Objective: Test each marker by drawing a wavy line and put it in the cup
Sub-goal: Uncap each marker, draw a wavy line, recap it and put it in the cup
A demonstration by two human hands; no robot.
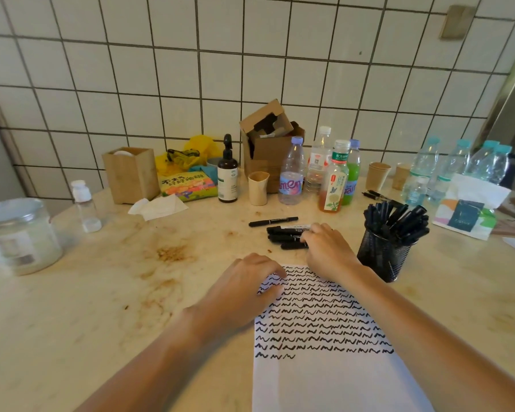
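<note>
A white sheet of paper (324, 376) lies in front of me, covered with several rows of black wavy lines. My left hand (247, 281) rests flat on its top left corner, holding nothing. My right hand (324, 248) reaches past the paper's top edge, fingers curled over a small pile of black markers (283, 234); whether it grips one I cannot tell. One more black marker (272, 221) lies alone just behind the pile. A black mesh cup (384, 257) to the right of my right hand is packed with several black markers.
Bottles (336, 179), paper cups (257, 187), a cardboard box (268, 144) and a wooden box (131, 173) line the tiled wall. A clear jar (18, 236) stands far left, a tissue pack (470, 209) at right. The tabletop (116, 292) is stained.
</note>
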